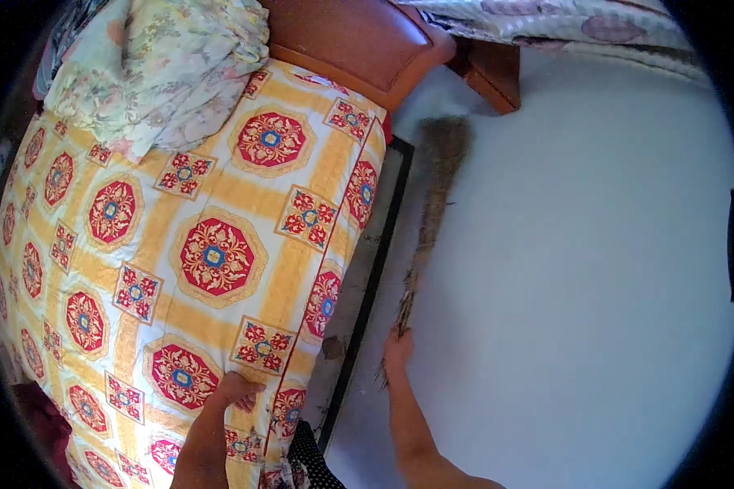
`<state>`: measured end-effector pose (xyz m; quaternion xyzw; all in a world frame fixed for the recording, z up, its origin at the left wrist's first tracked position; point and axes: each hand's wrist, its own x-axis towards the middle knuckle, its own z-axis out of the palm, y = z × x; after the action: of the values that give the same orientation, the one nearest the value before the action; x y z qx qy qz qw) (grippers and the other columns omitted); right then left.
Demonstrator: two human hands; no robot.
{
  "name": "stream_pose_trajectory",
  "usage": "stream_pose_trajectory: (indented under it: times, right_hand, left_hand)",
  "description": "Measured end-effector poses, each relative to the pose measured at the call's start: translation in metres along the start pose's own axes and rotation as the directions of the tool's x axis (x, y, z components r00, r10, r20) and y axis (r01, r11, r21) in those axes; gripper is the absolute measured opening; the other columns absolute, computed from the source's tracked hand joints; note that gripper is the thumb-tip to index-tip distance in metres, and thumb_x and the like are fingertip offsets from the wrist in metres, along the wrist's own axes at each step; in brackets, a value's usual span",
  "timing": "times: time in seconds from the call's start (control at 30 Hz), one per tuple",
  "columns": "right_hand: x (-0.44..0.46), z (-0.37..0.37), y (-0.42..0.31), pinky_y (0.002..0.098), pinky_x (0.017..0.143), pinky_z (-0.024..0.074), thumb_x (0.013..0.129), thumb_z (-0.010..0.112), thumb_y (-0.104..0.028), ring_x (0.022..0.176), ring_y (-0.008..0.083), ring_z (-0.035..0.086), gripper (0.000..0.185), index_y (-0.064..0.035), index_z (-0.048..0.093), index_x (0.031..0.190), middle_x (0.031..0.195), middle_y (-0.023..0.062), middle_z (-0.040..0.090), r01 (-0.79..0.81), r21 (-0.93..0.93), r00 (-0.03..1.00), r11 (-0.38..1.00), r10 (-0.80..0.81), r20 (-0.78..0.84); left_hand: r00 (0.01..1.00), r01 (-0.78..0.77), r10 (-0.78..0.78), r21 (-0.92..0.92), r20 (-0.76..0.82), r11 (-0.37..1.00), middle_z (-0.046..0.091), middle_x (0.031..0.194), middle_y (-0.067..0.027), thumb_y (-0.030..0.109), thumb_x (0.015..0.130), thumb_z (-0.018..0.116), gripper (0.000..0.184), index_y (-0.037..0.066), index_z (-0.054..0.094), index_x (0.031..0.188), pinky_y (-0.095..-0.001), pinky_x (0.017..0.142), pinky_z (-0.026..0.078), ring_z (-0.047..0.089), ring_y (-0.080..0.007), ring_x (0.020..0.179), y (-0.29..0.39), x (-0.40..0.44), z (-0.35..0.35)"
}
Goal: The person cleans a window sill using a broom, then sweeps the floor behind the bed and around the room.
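My right hand (398, 348) is wrapped round the thin handle end of a straw broom (436, 191). The broom stretches away from me over the pale floor, its bushy end farthest off, beside the bed. On the bed's near edge rests my left hand (242, 391), fingers loosely bent and nothing seen in them. Beneath it lies a yellow and white bedsheet (281, 269) printed with red medallions.
A crumpled floral cloth (163, 73) is heaped at the far end of the bed by the brown headboard (347, 45). A dark strip (375, 277) runs along the floor by the bed. Patterned fabric (579, 24) hangs over a wooden piece (497, 77) at the top right.
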<state>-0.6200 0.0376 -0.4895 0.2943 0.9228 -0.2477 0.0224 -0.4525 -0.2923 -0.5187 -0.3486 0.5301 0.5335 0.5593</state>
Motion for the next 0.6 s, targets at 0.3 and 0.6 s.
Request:
stream_pose_trajectory:
  times: [0.3, 0.6]
  right_hand:
    - [0.153, 0.114, 0.033, 0.0429, 0.059, 0.0448, 0.071, 0.052, -0.014, 0.068, 0.0373, 0.057, 0.018, 0.0024, 0.057, 0.066, 0.068, 0.0225, 0.057, 0.251, -0.257, 0.966, 0.933, -0.224, 0.131]
    - [0.082, 0.078, -0.004, 0.0426, 0.069, 0.0431, 0.075, 0.051, -0.032, 0.076, 0.0391, 0.056, 0.038, 0.0053, 0.058, 0.072, 0.074, 0.0248, 0.057, 0.117, -0.168, 0.968, 0.979, -0.074, 0.241]
  left_hand:
    - [0.997, -0.079, 0.079, 0.002, -0.020, 0.997, 0.058, 0.054, -0.0121, 0.037, 0.068, 0.067, 0.044, -0.003, 0.056, 0.057, -0.0279, 0.039, 0.047, 0.059, -0.0210, 0.045, 0.004, -0.012, 0.000]
    - [1.000, -0.020, 0.020, 0.046, -0.010, 0.999, 0.058, 0.055, -0.0124, 0.038, 0.068, 0.067, 0.043, -0.002, 0.056, 0.057, -0.0283, 0.040, 0.048, 0.059, -0.0208, 0.046, 0.009, -0.009, 0.001]
